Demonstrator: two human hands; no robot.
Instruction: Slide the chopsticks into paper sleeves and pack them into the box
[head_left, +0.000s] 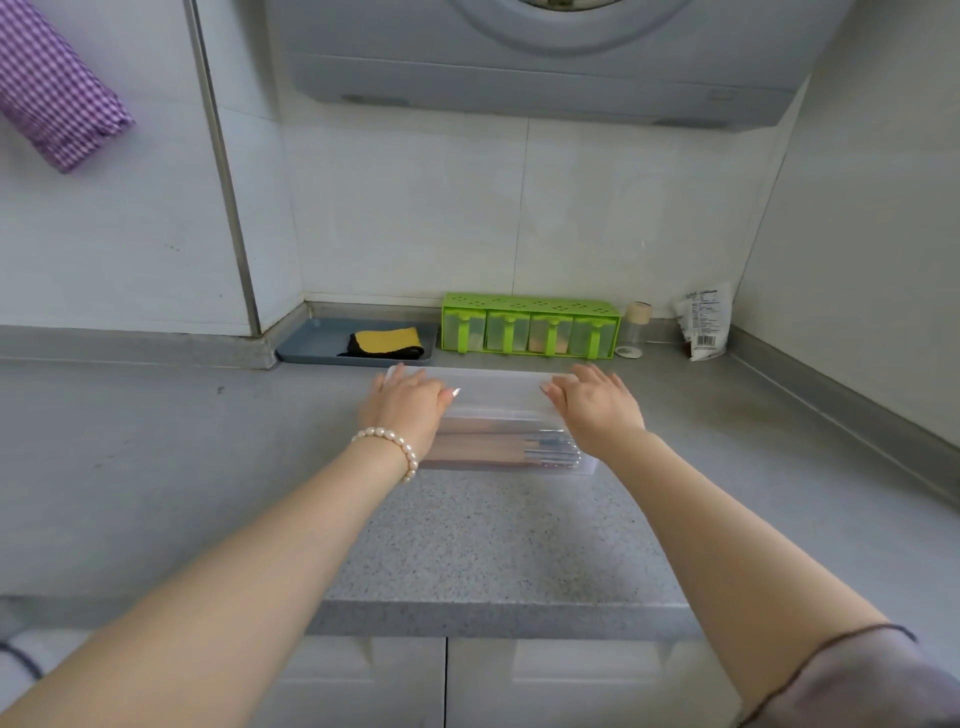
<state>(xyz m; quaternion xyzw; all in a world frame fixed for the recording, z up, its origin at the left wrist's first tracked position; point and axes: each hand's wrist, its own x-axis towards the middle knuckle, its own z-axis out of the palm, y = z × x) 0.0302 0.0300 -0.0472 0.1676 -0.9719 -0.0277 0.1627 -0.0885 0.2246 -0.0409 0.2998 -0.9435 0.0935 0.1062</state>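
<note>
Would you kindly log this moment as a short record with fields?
left hand: fingers flat on the clear box's lid, near its left end
right hand: fingers flat on the lid, near its right end
clear box: on the grey counter
chopsticks: lying lengthwise inside the box
behind: green spice rack

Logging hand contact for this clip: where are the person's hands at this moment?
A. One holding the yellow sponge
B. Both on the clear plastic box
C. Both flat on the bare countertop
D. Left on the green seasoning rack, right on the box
B: the left hand and right hand each rest on an end of the clear plastic box, with chopsticks visible inside it.
</note>
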